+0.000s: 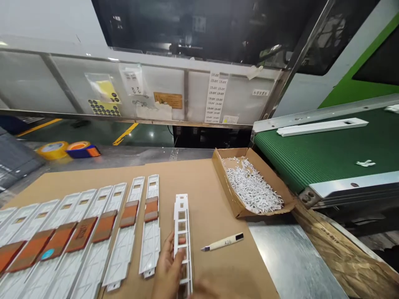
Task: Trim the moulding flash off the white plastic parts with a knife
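Note:
My left hand [170,263] is closed on a narrow white plastic frame [181,222] with a row of rectangular openings, thumb across its front and fingers behind its left edge. My right hand [210,290] is a blur at the bottom edge, close to the frame's lower end; its fingers cannot be made out. To the right, a pen-shaped tool [222,242] with a dark pointed tip and the marking A26 lies on the cardboard. On the left stand several white plastic strips [151,245] side by side, with orange-brown blocks [151,209] lying across them.
Brown cardboard [202,182] covers the worktable. A cardboard box [224,187] of small white plastic scraps [252,187] sits at its right. Beyond is a green conveyor belt [327,149] carrying a white strip [322,127]. Tape rolls [53,150] lie at the back left, below a machine panel [165,81].

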Demonstrator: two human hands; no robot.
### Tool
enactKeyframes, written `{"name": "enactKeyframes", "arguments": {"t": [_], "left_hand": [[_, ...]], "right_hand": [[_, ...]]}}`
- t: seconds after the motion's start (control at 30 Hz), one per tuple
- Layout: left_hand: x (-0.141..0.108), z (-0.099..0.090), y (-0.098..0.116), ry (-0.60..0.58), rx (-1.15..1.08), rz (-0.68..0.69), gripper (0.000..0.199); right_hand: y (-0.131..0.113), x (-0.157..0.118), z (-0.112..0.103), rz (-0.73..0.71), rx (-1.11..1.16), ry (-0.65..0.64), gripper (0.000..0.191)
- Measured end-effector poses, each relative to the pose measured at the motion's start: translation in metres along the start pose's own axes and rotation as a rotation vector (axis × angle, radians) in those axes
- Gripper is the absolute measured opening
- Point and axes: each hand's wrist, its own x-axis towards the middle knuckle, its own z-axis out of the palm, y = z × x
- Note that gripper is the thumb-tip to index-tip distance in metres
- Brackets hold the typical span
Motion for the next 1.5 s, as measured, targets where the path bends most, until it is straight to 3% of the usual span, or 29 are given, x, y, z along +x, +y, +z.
{"name": "enactKeyframes", "arguments": {"t": [0.07, 0.13, 0.2, 0.3, 0.47, 0.6, 0.73, 0.93, 1.13, 1.5], "left_hand": [[-0.006, -0.014, -0.020, 0.038, 0.059, 0.009, 0.067], [-0.013, -0.022, -0.041, 0.093, 0.208, 0.133, 0.056], [-0.021, -0.024, -0.060, 0.113, 0.407, 0.264, 0.047], [-0.030, -0.023, -0.078, 0.104, 0.683, 0.395, 0.047], [-0.034, -0.015, -0.071, 0.204, 1.218, 0.604, 0.078], [-0.034, -0.013, -0.060, 0.077, 1.468, 0.677, 0.089], [-0.037, -0.017, -0.060, -0.014, 1.477, 0.789, 0.079], [-0.038, -0.021, -0.057, -0.055, 1.418, 0.850, 0.041], [-0.034, -0.017, -0.051, -0.062, 1.446, 0.852, 0.034], [-0.027, -0.012, -0.049, 0.030, 1.363, 0.977, 0.026]], "right_hand": [[0.019, -0.005, 0.013, 0.100, -0.007, 0.006, 0.022], [0.038, -0.010, 0.028, 0.260, -0.050, 0.006, 0.024], [0.051, -0.016, 0.041, 0.382, -0.084, -0.008, 0.026], [0.059, -0.028, 0.051, 0.453, -0.089, -0.015, 0.023], [0.057, -0.042, 0.041, 0.553, -0.026, 0.022, 0.022], [0.051, -0.032, 0.029, 0.616, 0.046, 0.023, 0.024], [0.043, -0.007, 0.025, 0.618, 0.074, -0.077, 0.028], [0.043, 0.015, 0.035, 0.538, 0.003, -0.162, 0.030], [0.046, 0.020, 0.047, 0.488, -0.053, -0.221, 0.035], [0.051, 0.033, 0.044, 0.421, -0.126, -0.295, 0.039]]}}
